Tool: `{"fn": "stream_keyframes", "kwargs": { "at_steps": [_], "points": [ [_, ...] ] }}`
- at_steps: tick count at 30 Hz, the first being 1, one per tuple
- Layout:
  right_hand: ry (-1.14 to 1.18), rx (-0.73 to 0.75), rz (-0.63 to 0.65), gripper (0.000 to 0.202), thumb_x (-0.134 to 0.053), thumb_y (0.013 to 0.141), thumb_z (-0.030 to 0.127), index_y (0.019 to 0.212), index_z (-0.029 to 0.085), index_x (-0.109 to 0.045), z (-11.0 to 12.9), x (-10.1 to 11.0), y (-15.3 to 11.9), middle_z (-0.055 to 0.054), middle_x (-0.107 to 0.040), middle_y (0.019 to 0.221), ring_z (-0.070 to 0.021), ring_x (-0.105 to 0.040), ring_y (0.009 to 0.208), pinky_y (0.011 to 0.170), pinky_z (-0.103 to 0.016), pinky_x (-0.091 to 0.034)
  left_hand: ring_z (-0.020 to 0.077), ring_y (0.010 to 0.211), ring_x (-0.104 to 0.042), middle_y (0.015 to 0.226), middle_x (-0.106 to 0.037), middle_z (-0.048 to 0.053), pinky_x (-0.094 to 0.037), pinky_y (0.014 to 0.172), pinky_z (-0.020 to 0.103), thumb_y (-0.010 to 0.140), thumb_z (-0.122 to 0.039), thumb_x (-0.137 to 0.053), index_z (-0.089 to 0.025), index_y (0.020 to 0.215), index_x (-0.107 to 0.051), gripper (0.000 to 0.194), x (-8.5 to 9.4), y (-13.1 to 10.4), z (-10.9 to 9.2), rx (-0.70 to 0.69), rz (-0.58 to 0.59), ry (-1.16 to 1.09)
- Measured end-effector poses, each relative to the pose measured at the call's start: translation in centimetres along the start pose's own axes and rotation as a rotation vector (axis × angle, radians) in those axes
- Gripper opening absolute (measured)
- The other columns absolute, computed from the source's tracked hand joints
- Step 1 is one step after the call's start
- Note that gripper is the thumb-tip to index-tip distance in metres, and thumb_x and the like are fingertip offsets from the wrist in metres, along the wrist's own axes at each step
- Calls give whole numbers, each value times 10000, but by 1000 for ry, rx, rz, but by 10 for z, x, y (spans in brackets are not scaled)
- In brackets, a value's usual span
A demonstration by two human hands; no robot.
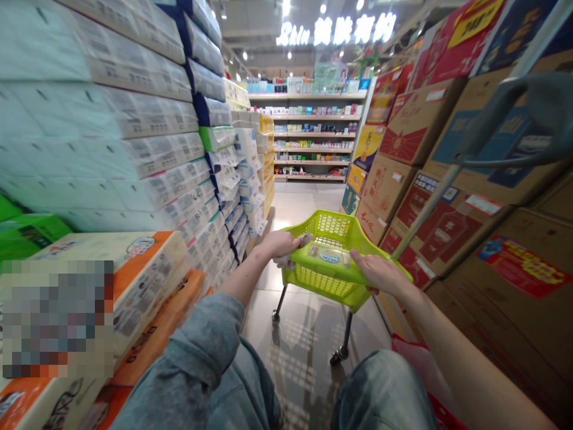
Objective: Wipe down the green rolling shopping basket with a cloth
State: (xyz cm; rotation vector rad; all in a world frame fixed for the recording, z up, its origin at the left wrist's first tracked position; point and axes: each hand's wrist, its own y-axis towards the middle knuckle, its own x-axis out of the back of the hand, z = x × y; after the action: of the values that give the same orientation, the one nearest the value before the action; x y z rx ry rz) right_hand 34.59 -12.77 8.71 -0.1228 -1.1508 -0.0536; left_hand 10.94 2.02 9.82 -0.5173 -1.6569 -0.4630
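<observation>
A lime-green shopping cart basket (329, 283) on dark legs with casters stands in front of my knees. My left hand (286, 243) holds the left part of its rim, with something whitish at the fingers that I cannot make out. On the right part of the rim my right hand (380, 272) is closed, thumb on top. Between the hands, a clear panel with a blue and white label (330, 257) is set in the cart's handle. The basket's visible inside shows only its mesh.
Packaged tissue stacks (147, 107) rise on the left, above an orange and cream pack (156, 254). Cardboard boxes (403, 125) line the right, beside a slanted pole (430, 209) with a grey handle. Product shelves (313, 134) stand ahead beyond the tiled floor (293, 206).
</observation>
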Motion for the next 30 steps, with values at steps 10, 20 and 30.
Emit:
{"fn": "stream_keyframes", "kwargs": {
  "at_steps": [10,20,30],
  "points": [
    [-102,-50,-62,716,-84,897,621,545,211,-554,-32,12,7,-53,-579,441,-184,-628,544,591,-292,-467,208,770,-635,802,-705,65,-401,637,263,877,-588,-210,-199,787,-722,649,-5,-9,-27,-225,44,-70],
    [-62,-78,-78,710,-104,910,593,608,202,-615,-41,14,14,-58,-584,484,-186,-637,602,656,-293,-476,178,762,-609,806,-679,74,-415,703,286,936,-468,-210,-182,788,-685,574,-25,-37,-31,-273,-325,-4],
    [-137,-47,-158,735,-95,899,610,657,190,-648,-53,13,21,-85,-631,561,-213,-652,671,683,-316,-476,285,1359,-271,1469,-312,152,-185,1114,478,862,-291,-402,-131,1430,-256,608,-70,-79,-43,-434,-605,118]
  ]
}}
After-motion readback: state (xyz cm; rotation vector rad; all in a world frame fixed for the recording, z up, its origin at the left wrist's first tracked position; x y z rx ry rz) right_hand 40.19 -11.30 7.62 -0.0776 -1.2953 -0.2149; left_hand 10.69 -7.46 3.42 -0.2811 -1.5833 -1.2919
